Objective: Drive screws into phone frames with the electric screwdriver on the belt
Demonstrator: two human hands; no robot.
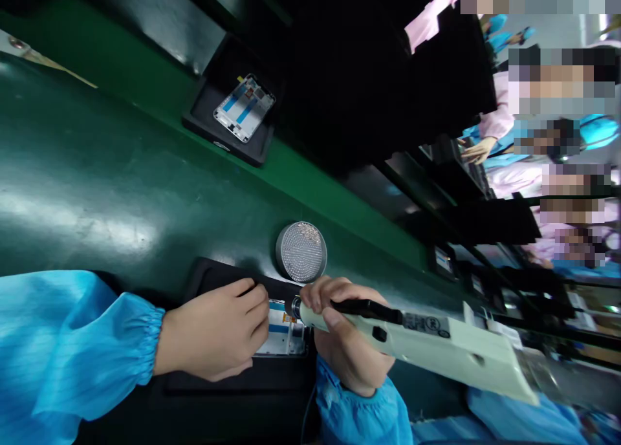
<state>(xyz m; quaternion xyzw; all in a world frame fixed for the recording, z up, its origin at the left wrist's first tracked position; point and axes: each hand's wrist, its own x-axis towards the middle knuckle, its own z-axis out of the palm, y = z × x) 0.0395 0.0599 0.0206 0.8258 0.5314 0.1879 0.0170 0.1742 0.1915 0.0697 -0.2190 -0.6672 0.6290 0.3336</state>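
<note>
A phone body (279, 341) with its inside facing up lies in a black holder (213, 273) low in the view. My left hand (223, 332) covers the phone's left end, its bent fingers close together on it; the fingertips are partly hidden. From the right, my right hand (349, 332) wraps round a pale green electric screwdriver (436, 351). The driver's nose is over the upper part of the phone; whether its bit touches a screw is not visible. Just above my right hand stands a round dish (301, 252) with a dotted face and small shiny bits, probably screws.
Another opened phone (245, 108) lies in a black tray (201, 125) on the green ledge at the back. The green bench (97, 173) spreads to the left. Dark shelving (339, 76) rises behind it. Several co-workers in pink and blue clothing (504, 160) are at the far right.
</note>
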